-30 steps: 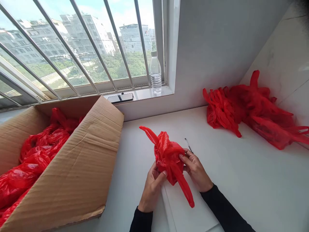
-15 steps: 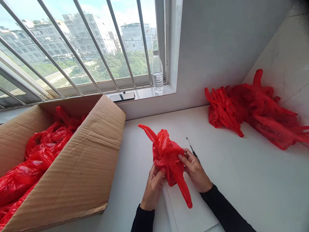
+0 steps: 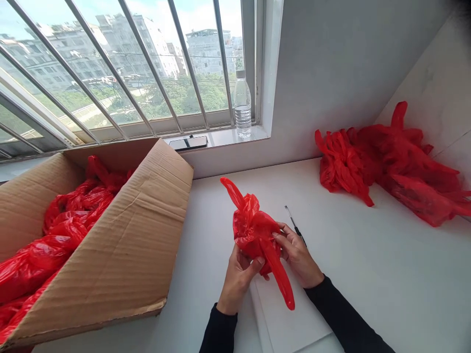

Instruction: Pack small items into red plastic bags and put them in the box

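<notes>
Left hand [image 3: 237, 279] and right hand [image 3: 299, 257] hold one bunched, glossy red plastic bag [image 3: 254, 229] (fingers of both clamped on it).

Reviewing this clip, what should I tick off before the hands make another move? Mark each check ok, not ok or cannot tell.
1. Both hands on the bag: ok. The left hand and right hand hold the crumpled red bag.
2. Bag's ends tucked in: not ok. Two long ends stick out.
3. Right hand clear of the slim black-handled tool: cannot tell. They overlap in view.
4. Cardboard box open: ok. Red plastic shows inside.
5. Bottle upright: ok. It stands on the sill.
6. Held bag empty: cannot tell. Its inside is hidden.
</notes>
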A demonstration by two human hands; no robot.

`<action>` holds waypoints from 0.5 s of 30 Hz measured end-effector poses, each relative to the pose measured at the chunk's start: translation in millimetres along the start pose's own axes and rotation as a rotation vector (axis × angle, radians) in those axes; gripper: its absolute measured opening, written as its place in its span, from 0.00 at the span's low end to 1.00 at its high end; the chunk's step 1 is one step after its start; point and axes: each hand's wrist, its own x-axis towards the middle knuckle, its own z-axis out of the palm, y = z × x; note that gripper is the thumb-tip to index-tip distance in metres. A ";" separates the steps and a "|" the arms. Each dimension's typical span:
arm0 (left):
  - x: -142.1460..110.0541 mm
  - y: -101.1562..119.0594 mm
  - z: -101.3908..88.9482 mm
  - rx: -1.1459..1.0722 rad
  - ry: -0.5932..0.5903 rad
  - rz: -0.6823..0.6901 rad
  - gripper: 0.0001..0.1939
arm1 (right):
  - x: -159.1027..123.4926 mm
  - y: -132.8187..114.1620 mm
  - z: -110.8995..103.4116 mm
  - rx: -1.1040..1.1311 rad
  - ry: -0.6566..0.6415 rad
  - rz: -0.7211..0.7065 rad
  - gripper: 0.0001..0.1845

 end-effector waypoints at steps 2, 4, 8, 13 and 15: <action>-1.0 0.0 1.5 0.001 0.025 0.007 0.23 | -0.7 0.4 1.7 -0.003 -0.011 0.002 0.17; -1.4 0.7 3.1 0.006 0.055 0.019 0.23 | -1.3 0.3 3.7 -0.011 -0.027 0.007 0.18; -1.5 3.3 5.3 0.033 0.076 0.024 0.20 | -1.4 -1.3 5.5 -0.031 -0.064 0.014 0.22; -1.7 5.4 5.8 0.063 0.101 0.008 0.19 | -0.6 -1.1 2.6 -0.056 -0.100 0.008 0.21; -2.1 5.7 5.7 0.072 0.110 0.000 0.19 | -0.9 -1.2 2.8 -0.060 -0.096 -0.003 0.20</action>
